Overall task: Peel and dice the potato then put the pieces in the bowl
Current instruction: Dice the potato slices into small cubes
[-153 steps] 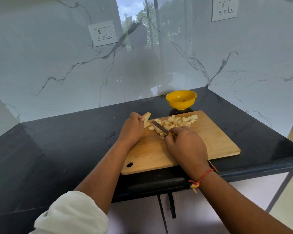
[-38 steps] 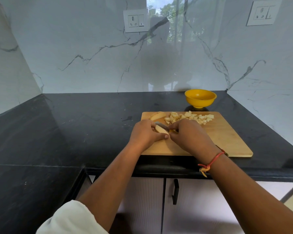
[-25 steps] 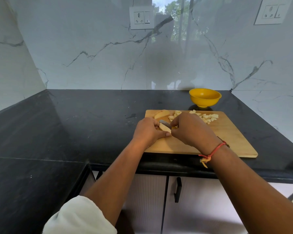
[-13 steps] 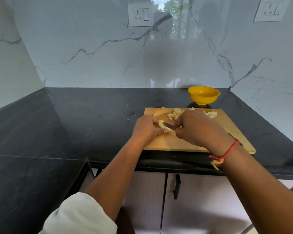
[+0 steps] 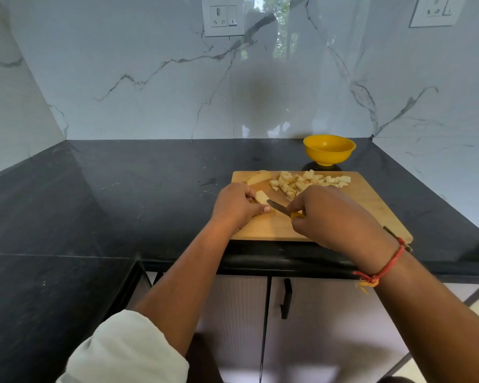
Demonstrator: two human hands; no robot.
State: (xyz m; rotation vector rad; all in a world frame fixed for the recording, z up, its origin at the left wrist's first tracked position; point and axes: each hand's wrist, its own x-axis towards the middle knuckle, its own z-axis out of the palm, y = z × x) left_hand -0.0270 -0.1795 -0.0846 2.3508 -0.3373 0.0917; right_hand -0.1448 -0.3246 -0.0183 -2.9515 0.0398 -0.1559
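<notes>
Potato piece, pale and peeled, sits on the near-left part of the cutting board. The left hand pinches it, fingers curled over it and the thumb along its near side. The right hand is closed round the yellow handle of the knife. The dark blade points left, with its tip at the held piece.

Diced pieces lie in a loose heap along the far edge of the board, just beyond the right hand. A larger uncut slice lies at the far-left corner of the board, apart from the heap.

The yellow bowl stands on the black bench just behind the board, near the back wall. What it contains cannot be seen from this angle.

The board lies close to the bench's front edge. There is a red thread band on the right wrist and a white rolled sleeve on the left arm. Two wall sockets are set in the marble backsplash. A cabinet door with a black handle is below the bench.
</notes>
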